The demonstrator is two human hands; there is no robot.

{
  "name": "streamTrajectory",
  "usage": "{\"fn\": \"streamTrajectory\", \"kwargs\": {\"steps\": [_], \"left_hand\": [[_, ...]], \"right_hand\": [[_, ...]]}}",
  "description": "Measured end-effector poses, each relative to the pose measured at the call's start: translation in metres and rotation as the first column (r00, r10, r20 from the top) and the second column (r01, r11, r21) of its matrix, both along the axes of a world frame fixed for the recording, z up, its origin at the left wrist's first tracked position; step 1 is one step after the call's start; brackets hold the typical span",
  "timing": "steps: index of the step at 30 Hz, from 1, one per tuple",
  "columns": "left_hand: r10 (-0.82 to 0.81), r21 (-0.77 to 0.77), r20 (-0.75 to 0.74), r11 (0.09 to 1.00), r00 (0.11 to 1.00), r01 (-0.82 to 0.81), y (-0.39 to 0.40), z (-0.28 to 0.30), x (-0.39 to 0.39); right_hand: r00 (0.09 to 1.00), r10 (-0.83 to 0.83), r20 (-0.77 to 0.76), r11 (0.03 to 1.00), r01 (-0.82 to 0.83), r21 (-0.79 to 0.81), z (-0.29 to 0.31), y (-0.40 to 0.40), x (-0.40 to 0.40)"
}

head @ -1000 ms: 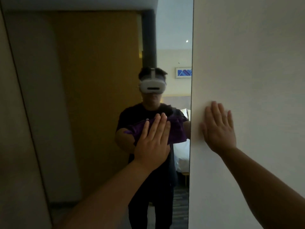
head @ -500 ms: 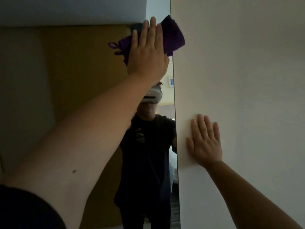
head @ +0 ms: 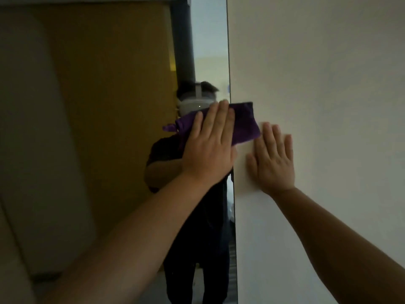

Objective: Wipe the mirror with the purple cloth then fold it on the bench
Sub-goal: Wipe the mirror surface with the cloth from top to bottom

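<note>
Two bare forearms reach in from the bottom of the frame, the left from the lower left and the right from the lower right, both rising toward the middle. The left hand (head: 209, 148) lies flat, palm forward, fingers stretched out and close together, pressing the cloth (head: 242, 125) against the glass just right of centre; nothing is pinched, the cloth is only pinned under the palm and fingers. The cloth is purple and bunched; a knotted corner sticks out to the left of the hand, and its right end laps over the mirror's right edge onto the wall (head: 317, 84). The right hand (head: 271, 159) is spread flat on that pale wall, fingers slightly apart, just beside the cloth's lower right corner; whether the fingertips touch the cloth is hard to tell in the dim light. The mirror (head: 109, 106) fills the left and centre of the frame, its straight right edge running from top to bottom a little right of centre. In it, behind the left hand, a person in dark clothes with a white headset is reflected, and a yellow-brown panel and a dark post show in the upper centre.
</note>
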State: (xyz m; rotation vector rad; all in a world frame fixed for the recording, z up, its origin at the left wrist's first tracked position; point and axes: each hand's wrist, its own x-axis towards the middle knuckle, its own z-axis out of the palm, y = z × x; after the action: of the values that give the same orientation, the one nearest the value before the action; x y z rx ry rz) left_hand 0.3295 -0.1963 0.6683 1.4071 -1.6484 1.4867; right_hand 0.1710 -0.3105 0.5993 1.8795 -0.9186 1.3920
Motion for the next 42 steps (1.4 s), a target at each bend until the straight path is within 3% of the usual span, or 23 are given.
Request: {"fn": "streamTrajectory", "kwargs": {"steps": [5, 9, 16, 23, 27, 32, 37, 42], "left_hand": [[-0.026, 0.052, 0.013, 0.998, 1.000, 0.026, 0.008, -0.091, 0.005], [0.009, 0.132, 0.027, 0.991, 1.000, -0.013, 0.021, -0.160, 0.015], [0.036, 0.223, 0.050, 0.974, 0.998, -0.047, 0.036, -0.232, 0.036], [0.100, 0.213, 0.153, 0.968, 0.983, -0.131, 0.050, -0.177, 0.073], [0.071, 0.115, 0.123, 0.990, 0.990, -0.085, 0.064, -0.104, 0.113], [0.001, 0.121, 0.103, 0.993, 0.995, -0.013, 0.084, -0.055, 0.157], [0.019, 0.042, 0.078, 0.999, 0.997, -0.023, 0.089, -0.093, 0.172], [0.125, 0.013, 0.096, 0.992, 0.988, -0.127, 0.094, -0.169, 0.189]], "right_hand": [[0.999, 0.013, -0.051, 0.998, -0.010, 0.063, -0.005, 0.009, -0.004], [0.997, 0.074, 0.023, 0.986, -0.077, 0.150, -0.037, 0.031, 0.004], [0.994, 0.112, 0.012, 0.959, -0.111, 0.259, -0.099, 0.069, 0.024], [0.996, 0.088, 0.030, 0.975, -0.092, 0.200, -0.083, 0.115, 0.038], [0.993, 0.117, 0.033, 0.977, -0.121, 0.174, -0.068, 0.142, 0.077], [0.983, 0.180, 0.028, 0.980, -0.181, 0.088, -0.064, 0.159, 0.136], [0.978, 0.197, 0.064, 0.980, -0.194, -0.039, -0.083, 0.153, 0.170], [0.984, 0.151, -0.090, 0.947, -0.170, -0.274, -0.115, 0.142, 0.192]]}}
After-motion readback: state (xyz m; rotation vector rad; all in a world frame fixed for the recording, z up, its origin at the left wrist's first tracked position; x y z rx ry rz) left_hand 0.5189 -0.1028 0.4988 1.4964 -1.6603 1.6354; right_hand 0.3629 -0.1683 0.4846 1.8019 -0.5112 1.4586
